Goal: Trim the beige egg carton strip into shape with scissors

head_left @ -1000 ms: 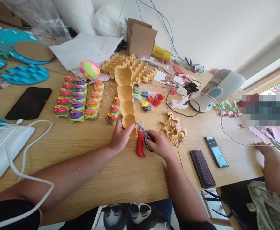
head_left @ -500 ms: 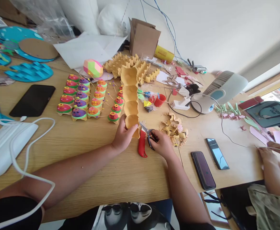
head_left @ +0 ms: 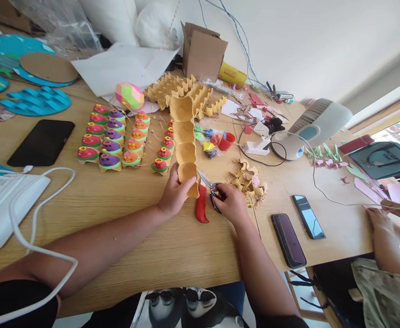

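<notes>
A strip of yellow egg carton (head_left: 185, 132) with several cups in a row is gripped at its near end by my left hand (head_left: 175, 191), the thumb lying across the last cup. My right hand (head_left: 232, 203) is closed round the black handles of a pair of scissors (head_left: 207, 181). Their blades point up and left, with the tip at the strip's right edge near the end cup. Just below the blades, a red-handled knife (head_left: 202, 205) lies on the table. Cut carton scraps and crumbs (head_left: 249, 182) are heaped to the right of my right hand.
Rows of painted carton caterpillars (head_left: 111, 146) stand left of the strip. More egg carton (head_left: 175, 89) lies behind it, by a cardboard box (head_left: 203, 52). Two phones (head_left: 289, 240) and a fan (head_left: 318, 127) are on the right. Another person's hands (head_left: 384, 214) work at the far right.
The whole view has shifted slightly, so things sit a little further left. The strip and scissors keep nearly the same place relative to each other.
</notes>
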A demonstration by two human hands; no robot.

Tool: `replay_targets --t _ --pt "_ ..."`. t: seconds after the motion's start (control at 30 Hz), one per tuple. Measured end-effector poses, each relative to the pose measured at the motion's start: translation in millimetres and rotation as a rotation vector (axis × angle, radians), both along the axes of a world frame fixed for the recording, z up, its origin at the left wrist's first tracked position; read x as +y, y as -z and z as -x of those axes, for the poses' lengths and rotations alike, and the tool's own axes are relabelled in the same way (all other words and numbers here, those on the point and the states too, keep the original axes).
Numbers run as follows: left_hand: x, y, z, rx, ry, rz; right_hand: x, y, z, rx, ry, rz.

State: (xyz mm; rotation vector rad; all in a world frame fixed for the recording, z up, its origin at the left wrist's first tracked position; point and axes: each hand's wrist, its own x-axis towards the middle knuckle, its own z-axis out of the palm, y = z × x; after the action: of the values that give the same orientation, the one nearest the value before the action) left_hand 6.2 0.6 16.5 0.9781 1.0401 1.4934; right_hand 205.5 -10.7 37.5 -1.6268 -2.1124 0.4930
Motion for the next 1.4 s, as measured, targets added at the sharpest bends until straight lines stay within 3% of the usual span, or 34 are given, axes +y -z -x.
replay_targets --t 1.4 --pt "-4.2 -0.2 -3.4 -0.065 0.038 0.072 -0.6 6.4 6.4 -0.055 0.078 -0.003"
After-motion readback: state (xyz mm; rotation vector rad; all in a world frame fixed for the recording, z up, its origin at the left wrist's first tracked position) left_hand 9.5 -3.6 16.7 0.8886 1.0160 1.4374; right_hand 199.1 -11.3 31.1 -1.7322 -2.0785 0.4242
